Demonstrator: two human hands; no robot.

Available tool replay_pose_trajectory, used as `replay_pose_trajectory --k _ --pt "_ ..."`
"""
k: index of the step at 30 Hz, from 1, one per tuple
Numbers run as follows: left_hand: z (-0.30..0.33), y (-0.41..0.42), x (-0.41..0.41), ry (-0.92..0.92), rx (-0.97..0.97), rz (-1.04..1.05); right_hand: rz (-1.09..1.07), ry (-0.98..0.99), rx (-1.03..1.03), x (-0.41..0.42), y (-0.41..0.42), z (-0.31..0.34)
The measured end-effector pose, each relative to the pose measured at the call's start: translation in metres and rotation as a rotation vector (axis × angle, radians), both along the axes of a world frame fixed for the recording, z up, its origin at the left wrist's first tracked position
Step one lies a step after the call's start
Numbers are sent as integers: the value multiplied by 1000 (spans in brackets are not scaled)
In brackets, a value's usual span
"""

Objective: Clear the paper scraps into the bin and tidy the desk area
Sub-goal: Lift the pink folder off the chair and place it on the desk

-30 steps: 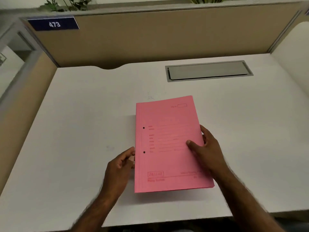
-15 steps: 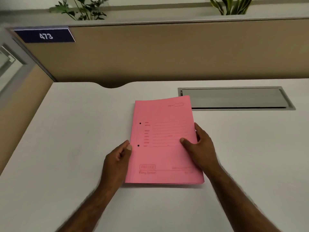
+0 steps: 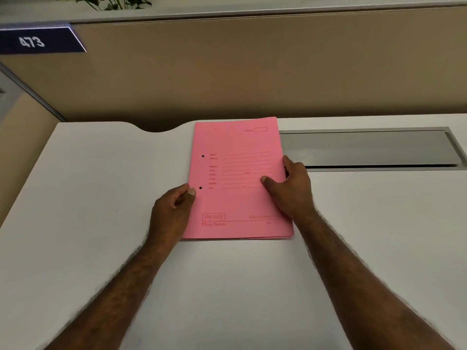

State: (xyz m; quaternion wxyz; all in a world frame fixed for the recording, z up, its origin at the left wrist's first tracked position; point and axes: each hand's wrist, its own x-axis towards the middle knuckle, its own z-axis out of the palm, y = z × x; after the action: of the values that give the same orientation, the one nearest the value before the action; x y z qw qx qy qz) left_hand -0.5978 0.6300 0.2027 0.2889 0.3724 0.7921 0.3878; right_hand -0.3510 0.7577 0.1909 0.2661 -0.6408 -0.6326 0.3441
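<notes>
Pink card file folders, seemingly a thin stack, are laid flat on the white desk, the far right corner overlapping the grey metal cable flap. The left edge is pinched by the left hand; the right edge is gripped by the right hand, thumb on top.

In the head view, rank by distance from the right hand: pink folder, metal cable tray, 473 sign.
1. pink folder: gripped by the right hand at its right edge.
2. metal cable tray: just beyond, to the right.
3. 473 sign: far left, on the partition.
</notes>
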Motion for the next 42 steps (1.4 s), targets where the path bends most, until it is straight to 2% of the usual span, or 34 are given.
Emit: replay_pose_trajectory --k 8,19,28,42 --pt "0 14 -6 63 -53 -85 -46 -99 43 -10 6 -4" --pt "16 -30 -6 -10 -50 -81 -34 -40 51 0 -43 16" --pt "38 -124 14 -46 24 -82 -20 -24 86 22 -152 46" --pt "47 -326 55 -121 90 -125 -40 -50 140 51 -373 82"
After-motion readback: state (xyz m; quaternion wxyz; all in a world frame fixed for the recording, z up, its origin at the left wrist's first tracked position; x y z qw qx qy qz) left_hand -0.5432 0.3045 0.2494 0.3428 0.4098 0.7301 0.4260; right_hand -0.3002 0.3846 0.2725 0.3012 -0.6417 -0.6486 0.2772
